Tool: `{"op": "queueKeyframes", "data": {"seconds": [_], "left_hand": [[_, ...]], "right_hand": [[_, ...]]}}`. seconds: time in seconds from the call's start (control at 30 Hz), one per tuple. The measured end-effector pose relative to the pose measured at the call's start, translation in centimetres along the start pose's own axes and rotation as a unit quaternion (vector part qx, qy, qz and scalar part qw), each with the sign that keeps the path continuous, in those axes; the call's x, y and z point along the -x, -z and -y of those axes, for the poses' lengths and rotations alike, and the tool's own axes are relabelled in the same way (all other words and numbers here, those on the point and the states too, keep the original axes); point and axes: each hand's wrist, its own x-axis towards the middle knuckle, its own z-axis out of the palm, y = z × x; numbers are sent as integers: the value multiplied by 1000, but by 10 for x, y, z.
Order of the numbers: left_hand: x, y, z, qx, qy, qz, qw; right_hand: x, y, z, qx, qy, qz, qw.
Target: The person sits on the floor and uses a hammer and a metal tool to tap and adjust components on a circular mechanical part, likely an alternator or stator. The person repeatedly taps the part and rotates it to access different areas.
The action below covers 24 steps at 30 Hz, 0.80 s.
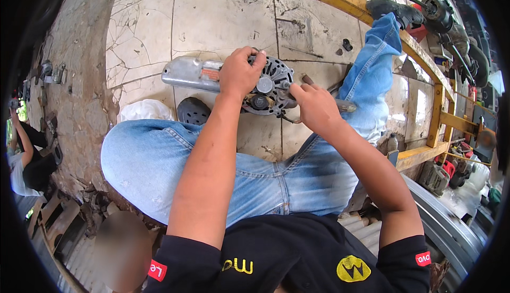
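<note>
An alternator (264, 85), a round slotted metal body with a black plug-like part, lies on the floor between my legs. My left hand (240, 74) is closed on its upper left rim, fingers and thumb gripping the edge. My right hand (314, 104) is closed at the right side of the alternator, around a small metal piece by its face; the fingers hide what kind it is. A long silver metal housing (187, 74) with an orange label lies to the left, partly behind my left hand. A short wire hangs below the alternator.
Bent jeans-clad legs flank the work. A dark round cup-like part (193, 110) and a white bag (146, 111) lie left. Bolts (297, 24) are scattered ahead. A yellow metal frame (366, 11) runs along the far right. Another person (26, 160) is at far left.
</note>
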Motion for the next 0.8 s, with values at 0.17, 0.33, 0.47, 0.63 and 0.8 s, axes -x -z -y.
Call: {"op": "queueKeyframes", "data": {"seconds": [0.17, 0.33, 0.47, 0.63, 0.8], "left_hand": [[4, 5, 0, 44, -29, -4, 999], [17, 4, 3, -46, 23, -33, 998], [6, 9, 3, -23, 40, 35, 998], [1, 21, -12, -82, 39, 75, 993], [7, 23, -10, -82, 76, 70, 991]], "right_hand": [[10, 4, -13, -101, 31, -18, 994], [-3, 19, -13, -117, -9, 15, 993], [-10, 18, -19, -122, 31, 6, 992], [-4, 13, -13, -138, 21, 24, 990], [-3, 16, 0, -133, -11, 40, 990]]}}
